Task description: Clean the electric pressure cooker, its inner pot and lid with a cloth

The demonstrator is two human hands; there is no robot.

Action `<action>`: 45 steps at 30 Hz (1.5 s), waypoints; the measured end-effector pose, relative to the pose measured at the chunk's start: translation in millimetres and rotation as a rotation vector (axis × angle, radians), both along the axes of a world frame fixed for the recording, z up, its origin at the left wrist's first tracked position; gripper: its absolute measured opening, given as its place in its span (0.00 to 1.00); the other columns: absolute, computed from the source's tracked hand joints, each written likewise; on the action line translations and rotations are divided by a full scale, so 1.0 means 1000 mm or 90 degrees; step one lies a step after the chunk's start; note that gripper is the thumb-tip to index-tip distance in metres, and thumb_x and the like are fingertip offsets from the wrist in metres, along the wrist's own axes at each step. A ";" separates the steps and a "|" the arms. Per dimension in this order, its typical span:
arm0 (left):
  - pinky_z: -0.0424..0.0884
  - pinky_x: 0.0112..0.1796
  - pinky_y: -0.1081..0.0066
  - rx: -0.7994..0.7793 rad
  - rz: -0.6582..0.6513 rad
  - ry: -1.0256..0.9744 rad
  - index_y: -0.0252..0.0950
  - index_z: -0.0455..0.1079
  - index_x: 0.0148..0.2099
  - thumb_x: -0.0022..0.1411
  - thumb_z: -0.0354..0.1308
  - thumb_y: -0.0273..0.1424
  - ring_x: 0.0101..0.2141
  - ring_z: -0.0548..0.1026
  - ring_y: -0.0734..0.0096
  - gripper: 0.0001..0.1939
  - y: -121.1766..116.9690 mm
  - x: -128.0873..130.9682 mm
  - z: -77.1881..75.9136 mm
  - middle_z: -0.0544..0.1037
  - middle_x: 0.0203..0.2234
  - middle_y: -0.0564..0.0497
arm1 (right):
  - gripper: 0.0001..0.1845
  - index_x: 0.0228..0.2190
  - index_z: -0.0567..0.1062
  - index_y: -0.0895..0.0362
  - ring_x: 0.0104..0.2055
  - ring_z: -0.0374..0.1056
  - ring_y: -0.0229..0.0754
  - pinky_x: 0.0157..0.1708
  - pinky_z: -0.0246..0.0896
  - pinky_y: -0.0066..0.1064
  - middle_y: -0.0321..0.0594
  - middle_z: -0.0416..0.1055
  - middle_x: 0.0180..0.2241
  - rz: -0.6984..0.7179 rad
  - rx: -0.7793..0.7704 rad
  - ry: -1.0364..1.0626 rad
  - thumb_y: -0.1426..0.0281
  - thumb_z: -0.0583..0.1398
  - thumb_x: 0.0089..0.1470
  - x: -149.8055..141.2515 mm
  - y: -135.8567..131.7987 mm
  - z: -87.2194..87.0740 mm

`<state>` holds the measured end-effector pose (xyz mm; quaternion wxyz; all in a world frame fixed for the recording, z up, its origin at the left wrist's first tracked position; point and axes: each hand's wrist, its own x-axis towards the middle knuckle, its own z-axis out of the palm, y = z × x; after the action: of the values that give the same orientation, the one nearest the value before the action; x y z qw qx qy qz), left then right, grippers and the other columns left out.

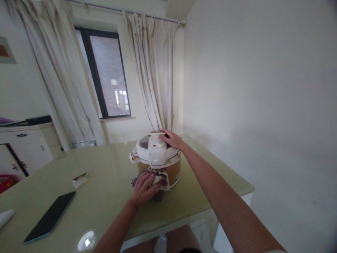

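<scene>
White and tan, the cooker [157,158] stood upright on the pale green table [105,165], near the edge on the person's side and somewhat right of the table's middle. Its rounded lid [143,143] was down on the body, with a handle [157,133] on top, a dark window beside it, and a white panel at the front bearing a small red mark and a round knob.

The left hand [144,187] was at the front of the cooker, low on the tan side. Its fingers were loosely bent over a bunched cloth [165,180], patterned in dark and white, and held it against the body. The palm was turned inward, and part of the cloth spread out on both sides of the hand.

The right hand [171,138] lay on top of the lid, reaching in from the right. Its fingers were partly curled beside the handle; whether they had hold of it or only rested there, I could not tell.

Left of the cooker, well apart from it, lay a small packet [80,180]. Nearer the person was a flat black tablet [51,216] with a teal edge, and a white object [5,217] was cut off by the left border. Behind the table, pale curtains [155,63] hung beside a dark-framed window [107,73].
</scene>
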<state>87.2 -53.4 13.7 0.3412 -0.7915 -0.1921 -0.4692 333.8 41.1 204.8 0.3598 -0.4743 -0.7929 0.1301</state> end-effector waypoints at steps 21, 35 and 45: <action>0.73 0.53 0.58 -0.518 0.246 -0.178 0.40 0.75 0.56 0.71 0.53 0.37 0.49 0.77 0.55 0.16 0.035 0.010 0.207 0.79 0.46 0.44 | 0.40 0.66 0.68 0.45 0.61 0.71 0.58 0.62 0.62 0.49 0.44 0.76 0.59 0.012 0.036 0.013 0.37 0.56 0.62 -0.001 0.007 -0.006; 0.69 0.60 0.60 -0.565 0.192 0.122 0.45 0.73 0.64 0.69 0.54 0.31 0.59 0.75 0.56 0.23 0.050 0.046 0.251 0.78 0.60 0.48 | 0.56 0.55 0.79 0.56 0.54 0.77 0.52 0.61 0.67 0.46 0.46 0.83 0.46 0.238 -0.193 0.404 0.30 0.34 0.60 -0.006 0.019 -0.004; 0.70 0.55 0.59 -0.537 0.250 0.327 0.39 0.80 0.54 0.59 0.70 0.28 0.53 0.79 0.54 0.20 0.036 0.110 0.288 0.82 0.55 0.45 | 0.60 0.49 0.82 0.59 0.47 0.79 0.57 0.48 0.76 0.48 0.52 0.83 0.36 0.200 -0.292 0.418 0.28 0.32 0.57 0.006 -0.004 0.014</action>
<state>197.5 -17.7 302.1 0.1108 -0.8986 -0.4188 -0.0697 340.0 36.7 218.8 0.4542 -0.3487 -0.6496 0.5001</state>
